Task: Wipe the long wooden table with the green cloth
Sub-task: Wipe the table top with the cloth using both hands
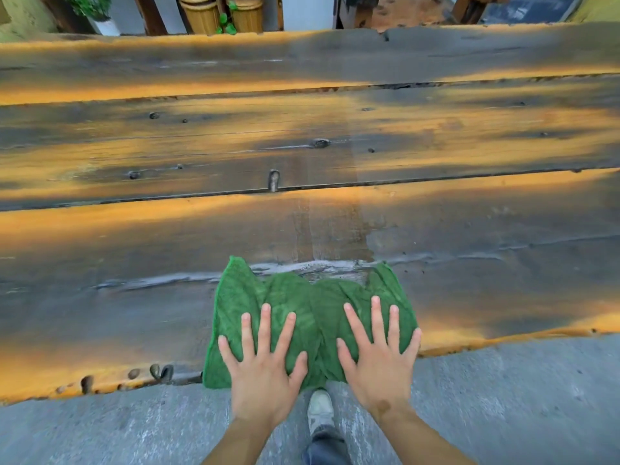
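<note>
Standing at the bottom centre of the frame, a white shoe [320,409] and a blue trouser leg [327,448] show on the grey concrete floor [503,414] between the person's two forearms. Just above them, the left hand [263,367] and the right hand [379,357] lie flat side by side with fingers straight and spread, both pressing down on the green cloth [312,313]. That cloth sits bunched at the near edge of the long wooden table [134,229], low in the middle of the frame, its lower left corner hanging slightly past the edge. Above the cloth a darker wet streak [330,223] runs up the planks toward the middle of the frame. Along the top edge, beyond the table's far side, stand two wicker baskets [201,15] with green leaves [225,24] between them, and a potted plant [92,8] at the upper left.
</note>
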### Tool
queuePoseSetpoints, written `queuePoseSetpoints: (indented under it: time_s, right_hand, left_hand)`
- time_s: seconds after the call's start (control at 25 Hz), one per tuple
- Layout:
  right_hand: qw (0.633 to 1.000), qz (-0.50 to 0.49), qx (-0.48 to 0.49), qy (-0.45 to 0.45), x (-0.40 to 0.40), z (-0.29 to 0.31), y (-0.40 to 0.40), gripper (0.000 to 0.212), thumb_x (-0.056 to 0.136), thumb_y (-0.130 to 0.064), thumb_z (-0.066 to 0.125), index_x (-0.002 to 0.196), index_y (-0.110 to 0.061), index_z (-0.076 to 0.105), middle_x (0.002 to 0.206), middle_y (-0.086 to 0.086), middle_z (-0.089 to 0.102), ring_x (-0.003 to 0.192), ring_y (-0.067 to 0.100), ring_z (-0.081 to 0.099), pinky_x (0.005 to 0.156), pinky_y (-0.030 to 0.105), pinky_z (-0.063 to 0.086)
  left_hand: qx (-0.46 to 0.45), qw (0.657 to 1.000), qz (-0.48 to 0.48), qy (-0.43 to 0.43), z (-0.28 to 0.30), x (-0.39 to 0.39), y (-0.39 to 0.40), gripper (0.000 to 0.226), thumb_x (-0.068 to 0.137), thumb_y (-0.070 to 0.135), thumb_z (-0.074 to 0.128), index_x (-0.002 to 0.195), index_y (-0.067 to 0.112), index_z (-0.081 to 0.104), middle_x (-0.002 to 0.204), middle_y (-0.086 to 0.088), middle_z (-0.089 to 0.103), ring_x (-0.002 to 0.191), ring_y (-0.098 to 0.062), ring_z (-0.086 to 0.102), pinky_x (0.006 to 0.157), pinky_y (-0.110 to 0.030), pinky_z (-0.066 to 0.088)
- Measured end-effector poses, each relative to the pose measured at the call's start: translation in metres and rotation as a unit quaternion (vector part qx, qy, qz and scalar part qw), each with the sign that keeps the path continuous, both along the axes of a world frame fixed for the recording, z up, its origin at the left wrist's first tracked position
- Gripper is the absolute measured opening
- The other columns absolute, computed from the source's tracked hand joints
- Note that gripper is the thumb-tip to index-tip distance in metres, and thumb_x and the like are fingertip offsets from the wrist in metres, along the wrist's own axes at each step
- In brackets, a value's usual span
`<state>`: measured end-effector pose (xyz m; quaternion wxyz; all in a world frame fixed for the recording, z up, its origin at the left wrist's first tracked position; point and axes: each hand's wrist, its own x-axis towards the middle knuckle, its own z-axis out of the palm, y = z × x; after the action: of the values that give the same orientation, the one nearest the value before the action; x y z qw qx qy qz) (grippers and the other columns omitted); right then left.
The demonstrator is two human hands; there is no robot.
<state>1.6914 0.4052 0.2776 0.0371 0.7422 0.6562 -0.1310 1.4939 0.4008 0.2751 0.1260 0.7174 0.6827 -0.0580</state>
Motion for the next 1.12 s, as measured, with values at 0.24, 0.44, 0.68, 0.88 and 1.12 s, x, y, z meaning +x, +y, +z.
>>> queuePoseSetpoints:
  time_s: [0.24,0.44,0.68,0.88,1.12]
  right_hand:
    - [0.996,-0.082,-0.040,0.001,0.042,-0.001,0.016,0.060,0.087,-0.073,-0.005,0.142,-0.063,-0.026,0.163,-0.002,-0.031,0.150,0.031,-0.026,0.115,0.069,-0.005]
    - [0.996,-0.086,-0.025,-0.011,0.061,-0.002,0.075,0.063,0.086,-0.079,-0.003,0.142,-0.063,-0.026,0.162,0.000,-0.032,0.150,0.035,-0.026,0.113,0.072,-0.009]
    - [0.997,-0.066,-0.019,-0.028,0.095,-0.006,0.193,0.065,0.085,-0.083,0.001,0.143,-0.064,-0.023,0.163,0.000,-0.029,0.151,0.036,-0.024,0.111,0.073,-0.009]
    - [0.999,-0.038,-0.005,-0.015,0.127,-0.010,0.339,0.067,0.086,-0.084,0.006,0.144,-0.064,-0.021,0.164,-0.001,-0.029,0.151,0.036,-0.023,0.112,0.073,-0.009]
    - [1.000,-0.015,0.000,-0.001,0.149,-0.012,0.486,0.068,0.086,-0.085,0.005,0.144,-0.063,-0.022,0.163,0.001,-0.031,0.150,0.037,-0.025,0.111,0.074,-0.010]
  left_hand:
    - [-0.030,0.999,-0.025,0.018,-0.002,0.003,0.029,0.067,0.096,0.075,0.021,0.156,0.047,0.027,0.168,-0.002,0.022,0.148,-0.048,0.026,0.098,-0.086,0.020]
    - [-0.015,0.999,-0.036,0.022,-0.010,0.021,0.093,0.068,0.094,0.079,0.021,0.156,0.050,0.023,0.169,0.000,0.018,0.151,-0.046,0.021,0.101,-0.086,0.016]
    - [-0.008,0.999,-0.016,0.026,-0.011,0.048,0.197,0.068,0.090,0.082,0.003,0.154,0.059,0.000,0.170,0.009,-0.005,0.156,-0.040,-0.002,0.108,-0.081,0.002]
    - [-0.021,0.999,0.020,0.020,-0.009,0.078,0.320,0.066,0.085,0.081,-0.004,0.144,0.062,-0.027,0.160,0.013,-0.037,0.151,-0.034,-0.029,0.110,-0.078,-0.006]
    - [-0.020,0.998,0.061,0.027,-0.009,0.105,0.465,0.066,0.082,0.082,-0.007,0.142,0.064,-0.028,0.161,0.015,-0.036,0.152,-0.032,-0.027,0.113,-0.076,-0.005]
